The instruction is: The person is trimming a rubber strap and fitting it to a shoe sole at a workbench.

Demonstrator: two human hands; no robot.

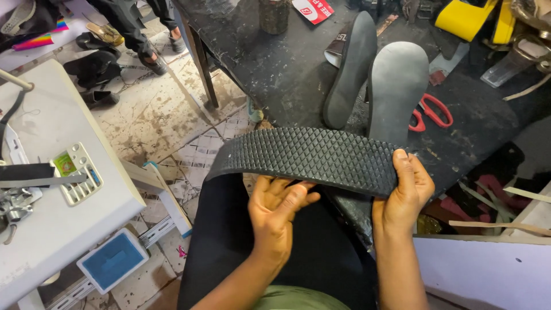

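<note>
Dark work surface (275, 69) across the upper frame, scuffed and cluttered; white sewing-machine table (51, 229) at left, over a stained tiled floor (155, 115). Black diamond-patterned rubber sole sheet (310, 155), held flat and slightly bowed above the lap, just in front of the dark surface's near edge — textured face up. Two plain dark soles (396, 86) lying on the surface beyond it, side by side, toes pointing away. Left hand (278, 209) beneath the sheet's middle, palm up, fingers (287, 186) curled loosely against its underside. Right hand (404, 192) at the sheet's right end, thumb pressed on the textured top, remaining fingers hidden below — a pinching hold. Blue-and-white pedal box (112, 261) on the floor beside the white table. Red-handled scissors (433, 112) on the surface, just right of the soles. Small white tray (77, 172) of coloured bits on the white table.
</note>
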